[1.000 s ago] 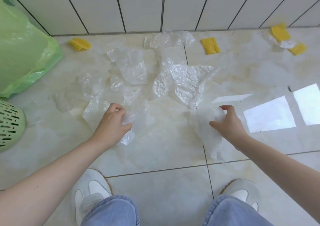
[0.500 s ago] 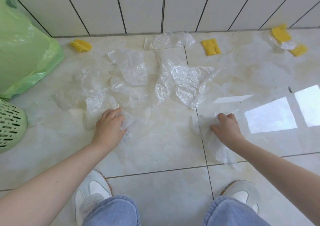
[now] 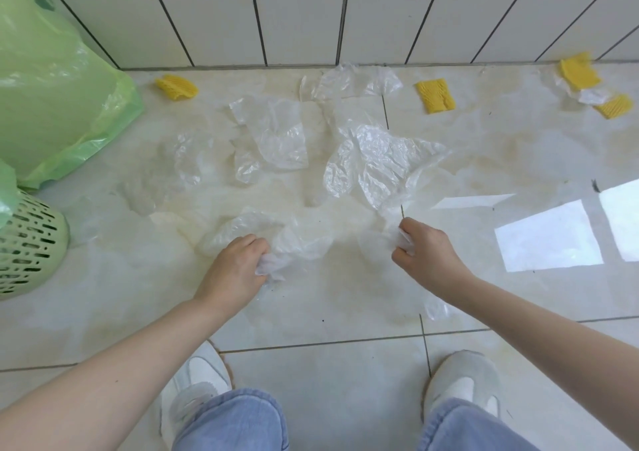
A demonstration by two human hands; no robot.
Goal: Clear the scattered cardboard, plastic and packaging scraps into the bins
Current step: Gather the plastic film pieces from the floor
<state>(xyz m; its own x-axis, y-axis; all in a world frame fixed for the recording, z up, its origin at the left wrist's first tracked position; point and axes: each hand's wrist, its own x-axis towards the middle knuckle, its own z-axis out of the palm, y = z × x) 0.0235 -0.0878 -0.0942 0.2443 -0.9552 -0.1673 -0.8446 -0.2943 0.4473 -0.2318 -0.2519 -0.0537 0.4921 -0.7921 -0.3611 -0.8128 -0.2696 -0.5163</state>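
Observation:
Several clear plastic film scraps lie on the tiled floor in front of me. My left hand (image 3: 238,267) grips a bunched clear plastic scrap (image 3: 297,236) that trails out to the upper left and right of my fingers. My right hand (image 3: 425,250) pinches another clear plastic scrap (image 3: 377,243), which drags along the floor under my wrist. Farther off lie a big crinkled sheet (image 3: 380,163) and a flatter sheet (image 3: 276,136). A green perforated bin (image 3: 31,246) stands at the left edge, with a green bag (image 3: 52,80) behind it.
Yellow foam-net pieces lie along the wall: one at the left (image 3: 176,86), one in the middle (image 3: 435,97), two at the right (image 3: 581,72). More clear film (image 3: 352,80) sits by the wall. My shoes (image 3: 197,385) stand below my arms. Bright sun patches (image 3: 546,236) mark the right floor.
Both hands have closed on plastic and gathered it. The left hand drew its scrap into a bunch; the right hand shifted slightly left with film pinched in its fingers.

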